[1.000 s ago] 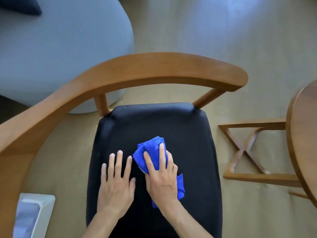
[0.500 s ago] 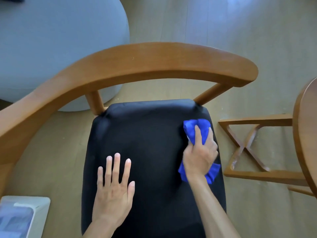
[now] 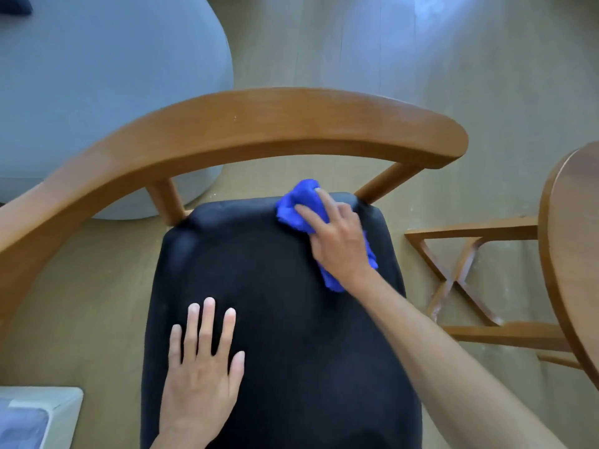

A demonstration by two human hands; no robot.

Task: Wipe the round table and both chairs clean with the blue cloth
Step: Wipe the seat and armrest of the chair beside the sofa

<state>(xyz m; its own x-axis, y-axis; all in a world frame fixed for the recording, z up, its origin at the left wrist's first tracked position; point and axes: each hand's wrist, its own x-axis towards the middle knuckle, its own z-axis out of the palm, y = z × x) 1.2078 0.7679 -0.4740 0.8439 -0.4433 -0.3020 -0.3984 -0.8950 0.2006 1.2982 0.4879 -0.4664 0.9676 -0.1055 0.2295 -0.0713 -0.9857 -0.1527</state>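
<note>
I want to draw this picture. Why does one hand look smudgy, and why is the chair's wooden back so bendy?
In the head view, the right hand and blue cloth look smeared, probably motion blur; the left hand lying flat on the black seat is sharp. The wide-angle lens may exaggerate the wooden backrest's curve. Pale glare brightens the floor at top.

A large rounded grey-blue upholstered seat [image 3: 97,92] stands on the pale wood-look floor [image 3: 421,53]. At the seat's far left edge lies a dark cushion corner [image 3: 14,6]. Well nearer than the seat, bottom left, sits a white box-like object [image 3: 35,416], cropped.
</note>
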